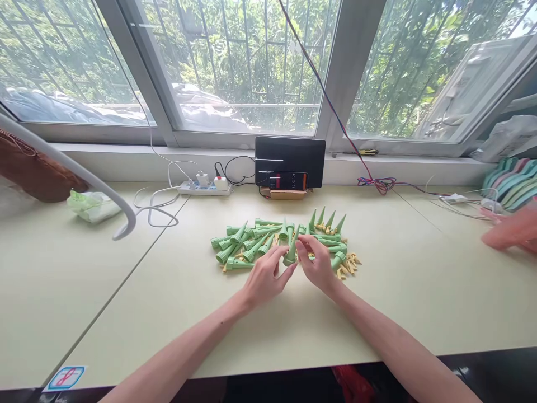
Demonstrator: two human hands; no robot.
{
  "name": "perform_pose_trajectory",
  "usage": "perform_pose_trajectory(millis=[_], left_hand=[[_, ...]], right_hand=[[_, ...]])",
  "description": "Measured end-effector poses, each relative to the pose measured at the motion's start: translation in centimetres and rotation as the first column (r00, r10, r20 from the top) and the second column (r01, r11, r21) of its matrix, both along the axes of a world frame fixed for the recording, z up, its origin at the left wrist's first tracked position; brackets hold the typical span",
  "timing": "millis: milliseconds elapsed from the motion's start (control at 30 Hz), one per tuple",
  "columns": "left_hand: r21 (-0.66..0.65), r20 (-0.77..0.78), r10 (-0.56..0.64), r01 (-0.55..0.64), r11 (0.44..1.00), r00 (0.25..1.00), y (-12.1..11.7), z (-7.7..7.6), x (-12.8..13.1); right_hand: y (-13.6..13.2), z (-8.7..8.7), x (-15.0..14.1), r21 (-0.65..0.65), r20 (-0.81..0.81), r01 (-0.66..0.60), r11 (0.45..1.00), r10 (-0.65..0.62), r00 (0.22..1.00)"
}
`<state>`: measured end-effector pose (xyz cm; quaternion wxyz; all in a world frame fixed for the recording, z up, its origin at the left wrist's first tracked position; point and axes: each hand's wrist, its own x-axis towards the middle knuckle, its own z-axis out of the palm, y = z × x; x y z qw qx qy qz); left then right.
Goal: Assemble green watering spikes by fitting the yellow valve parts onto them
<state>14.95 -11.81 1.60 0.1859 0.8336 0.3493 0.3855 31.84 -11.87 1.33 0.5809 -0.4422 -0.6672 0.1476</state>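
A heap of green cone-shaped plastic spikes [251, 242] lies on the pale table [176, 302], mixed with several small yellow pieces [347, 265]. My left hand [265, 276] sits at the heap's front edge and pinches one green spike [290, 253] between thumb and fingers. My right hand [318, 264] is right beside it, fingers curled over the same spike and the heap. Both forearms reach in from the bottom of the view.
A phone [288, 181] leans on a stand before a black screen [290, 160] at the windowsill. A power strip [204, 188] with cables lies to the left, a green-white bag [93, 205] further left. Coloured wires [377, 183] trail right. A blurred pink object [509, 230] is at the right edge.
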Motion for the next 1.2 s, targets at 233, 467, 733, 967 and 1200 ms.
perform_pose_trajectory(millis=[233,467,733,967,1200], left_hand=[[-0.059,0.077,0.108,-0.103,0.993,0.991,0.3,0.9,0.1],[-0.214,0.184,0.213,-0.172,0.962,0.960,0.8,1.7,-0.1],[-0.074,0.164,0.150,-0.140,0.987,0.975,0.3,1.4,0.1],[-0.056,0.143,0.136,-0.129,0.990,0.980,0.2,1.0,0.1],[-0.043,0.139,0.120,-0.115,0.992,0.983,0.1,1.0,0.2]], right_hand=[[0.4,0.7,0.5,-0.008,0.135,0.052,0.999,-0.050,0.990],[1.4,0.6,1.6,-0.029,0.335,0.132,0.991,-0.114,0.935],[1.0,0.3,1.1,-0.069,0.584,0.117,0.991,-0.055,0.810],[0.9,-0.1,0.9,-0.110,0.680,0.126,0.986,-0.018,0.733],[0.8,0.0,0.7,-0.132,0.688,0.070,0.989,0.041,0.725]])
